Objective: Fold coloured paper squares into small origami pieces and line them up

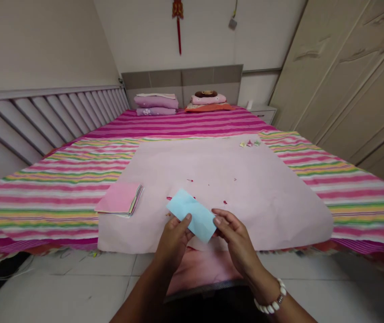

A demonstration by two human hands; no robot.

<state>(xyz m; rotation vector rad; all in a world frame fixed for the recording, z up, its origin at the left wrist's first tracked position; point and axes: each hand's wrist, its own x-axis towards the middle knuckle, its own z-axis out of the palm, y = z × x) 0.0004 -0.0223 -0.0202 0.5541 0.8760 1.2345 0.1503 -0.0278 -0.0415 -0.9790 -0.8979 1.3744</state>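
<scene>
A light blue sheet of paper (pixel 195 214), folded into a rectangle, is held tilted between both hands above the near edge of the pale mat. My left hand (pixel 175 235) pinches its lower left edge, thumb on top and fingers underneath. At the right end, my right hand (pixel 234 233) grips the paper between thumb and fingers; a white beaded bracelet (pixel 272 305) circles that wrist. To the left lies a stack of coloured paper (pixel 119 198) with a pink sheet on top. Three small folded paper pieces (pixel 249 143) stand at the mat's far right corner.
The pale mat (pixel 279 202) lies on a bed with a striped sheet (pixel 53 188). Small red scraps (pixel 225 202) are scattered on it. Folded bedding (pixel 156 104) sits by the headboard (pixel 208 83). A railing (pixel 60 112) runs along the left, a wardrobe (pixel 346 80) along the right.
</scene>
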